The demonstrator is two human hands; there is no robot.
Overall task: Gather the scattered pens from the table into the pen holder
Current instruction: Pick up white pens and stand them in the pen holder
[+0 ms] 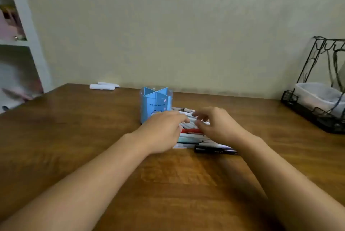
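Observation:
A blue pen holder [154,100] with inner dividers stands upright on the wooden table [74,137], and I see no pens in it. Just right of it lies a pile of several pens [188,137], among them a red pen [190,131] and a black pen [214,150] at the near edge. My left hand [162,131] rests palm down on the pile's left side, fingers reaching right. My right hand [216,124] hovers over the pile's right side with fingers curled and thumb near forefinger. The frame is blurred, so I cannot tell whether either hand grips a pen.
A black wire rack [317,100] holding a white container stands at the table's right edge. Two white objects [102,86] lie at the far edge by the wall. A white shelf unit [22,44] stands to the left.

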